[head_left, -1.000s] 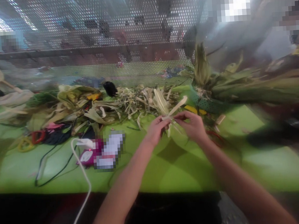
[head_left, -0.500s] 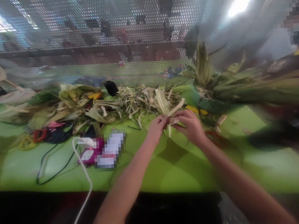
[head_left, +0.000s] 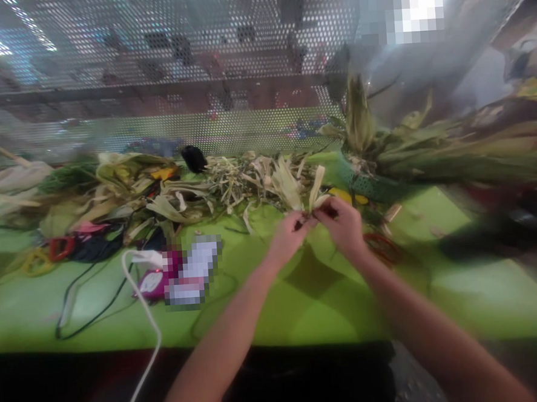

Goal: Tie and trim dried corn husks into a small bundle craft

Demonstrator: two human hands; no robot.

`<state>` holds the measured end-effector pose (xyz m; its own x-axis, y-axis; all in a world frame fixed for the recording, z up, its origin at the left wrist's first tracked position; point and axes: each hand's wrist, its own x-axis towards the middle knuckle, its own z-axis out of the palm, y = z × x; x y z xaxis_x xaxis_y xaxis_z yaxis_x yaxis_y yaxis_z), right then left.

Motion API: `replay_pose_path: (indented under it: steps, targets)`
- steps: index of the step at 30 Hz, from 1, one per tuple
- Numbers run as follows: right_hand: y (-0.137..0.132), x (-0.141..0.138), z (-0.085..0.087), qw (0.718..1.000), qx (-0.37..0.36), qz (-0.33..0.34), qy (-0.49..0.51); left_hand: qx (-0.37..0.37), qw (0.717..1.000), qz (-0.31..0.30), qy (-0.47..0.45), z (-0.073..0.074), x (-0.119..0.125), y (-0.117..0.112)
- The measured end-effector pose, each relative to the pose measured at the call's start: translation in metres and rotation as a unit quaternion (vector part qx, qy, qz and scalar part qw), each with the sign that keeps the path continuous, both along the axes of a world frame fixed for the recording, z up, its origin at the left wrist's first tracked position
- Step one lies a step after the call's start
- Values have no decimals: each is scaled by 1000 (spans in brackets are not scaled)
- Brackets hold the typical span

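Over a bright green table (head_left: pixel 311 307), my left hand (head_left: pixel 289 239) and my right hand (head_left: pixel 345 223) meet fingertip to fingertip. Both pinch a pale strip of dried corn husk (head_left: pixel 316 189) that sticks up between them. The fingers of both hands are closed on it. Just beyond the hands lies a heap of loose dried husk strips (head_left: pixel 253 177). The picture is blurred, so finer detail of the husk piece is unclear.
Leafy green corn stalks (head_left: pixel 452 153) lie at the right. Husks and green leaves (head_left: pixel 117 192) pile at the left, with red-handled scissors (head_left: pixel 59 247), a white cable (head_left: pixel 143 312), a pink device (head_left: pixel 157 280) and a small black object (head_left: pixel 194 158). A perforated metal screen (head_left: pixel 197 78) stands behind the table.
Both hands drew closer together and shifted slightly away from me. The husk strip, earlier slanting out to the right, now stands more upright between the fingertips.
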<state>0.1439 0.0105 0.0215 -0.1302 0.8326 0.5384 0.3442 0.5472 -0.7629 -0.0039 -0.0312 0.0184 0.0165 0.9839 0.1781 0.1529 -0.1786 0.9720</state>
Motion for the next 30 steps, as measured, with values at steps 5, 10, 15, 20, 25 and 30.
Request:
replay_pose_path:
  steps: [5,10,15,20,25,30]
  targets:
    - [-5,-5,6,999,-12,32,32,-25,998,54,-36,-5,-3,3]
    - [-8,-10,5,996,-41,50,56,-39,991,96,-87,-11,-4,5]
    - [-6,-14,-3,979,-145,82,120,-34,983,121,-133,-11,-3,6]
    - [-1,-13,-5,944,-241,118,192,-40,980,108,-159,-11,-5,5]
    - [-4,-7,2,985,-108,59,120,-59,987,117,-94,-13,-8,7]
    - [-7,-2,7,992,72,94,-35,-66,992,106,13,-13,-10,8]
